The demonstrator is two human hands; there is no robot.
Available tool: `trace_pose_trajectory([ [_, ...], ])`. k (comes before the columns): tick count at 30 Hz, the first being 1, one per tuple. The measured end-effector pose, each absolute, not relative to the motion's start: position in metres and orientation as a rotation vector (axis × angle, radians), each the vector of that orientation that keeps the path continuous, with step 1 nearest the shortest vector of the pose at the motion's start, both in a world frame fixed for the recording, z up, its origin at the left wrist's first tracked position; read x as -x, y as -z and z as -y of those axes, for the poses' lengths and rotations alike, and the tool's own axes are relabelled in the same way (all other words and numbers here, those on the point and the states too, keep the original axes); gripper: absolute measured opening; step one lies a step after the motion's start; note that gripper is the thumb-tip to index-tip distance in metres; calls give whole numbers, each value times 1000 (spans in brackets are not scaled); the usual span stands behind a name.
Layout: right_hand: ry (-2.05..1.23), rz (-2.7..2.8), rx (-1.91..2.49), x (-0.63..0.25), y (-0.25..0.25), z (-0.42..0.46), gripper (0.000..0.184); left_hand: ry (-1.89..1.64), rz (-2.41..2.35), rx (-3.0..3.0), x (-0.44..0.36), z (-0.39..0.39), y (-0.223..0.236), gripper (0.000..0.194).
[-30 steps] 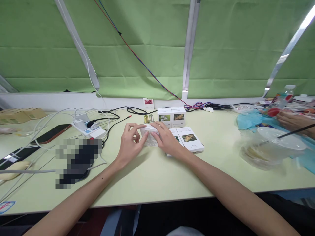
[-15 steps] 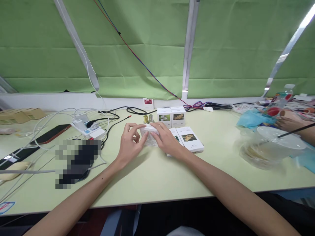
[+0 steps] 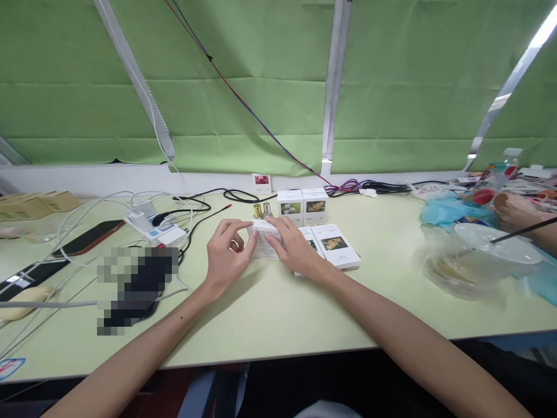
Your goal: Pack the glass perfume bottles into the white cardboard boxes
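A small white printed box point(image 3: 266, 248) stands on the table between my two hands. My left hand point(image 3: 228, 252) pinches its left edge with thumb and fingers. On the box's right side, my right hand point(image 3: 296, 247) grips it, the thumb on the near face and fingers over the top. Just behind it are a gold-capped bottle point(image 3: 257, 211) and a silver-capped bottle point(image 3: 267, 210), their lower parts hidden. Two white boxes with flower pictures, a left one point(image 3: 290, 208) and a right one point(image 3: 314, 207), stand behind my right hand. A flat flower box point(image 3: 335, 246) lies beside it, with another partly covered by my hand.
On the left are a power strip point(image 3: 159, 232) with tangled cables, phones point(image 3: 89, 237) and a pixelated dark object point(image 3: 139, 290). At right stand a lidded plastic cup point(image 3: 483, 261) with a straw and blue plastic point(image 3: 448, 209). Another person's hand point(image 3: 517, 215) is at the far right.
My left thumb and fingers have shifted slightly left along the box's edge. My right hand stays nearly still. The other person's hand at far right has moved a little.
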State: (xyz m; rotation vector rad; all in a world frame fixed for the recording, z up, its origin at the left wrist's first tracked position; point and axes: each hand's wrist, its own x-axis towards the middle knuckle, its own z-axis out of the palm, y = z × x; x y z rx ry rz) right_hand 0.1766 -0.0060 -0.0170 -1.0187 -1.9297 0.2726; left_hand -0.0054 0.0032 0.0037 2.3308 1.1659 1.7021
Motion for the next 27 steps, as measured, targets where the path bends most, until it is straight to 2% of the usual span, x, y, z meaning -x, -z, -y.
trace_pose_trajectory([
  [27,-300,1940,1039,-177,17,5,41,-1752,-1140,-2323,6,-6,-2,13],
])
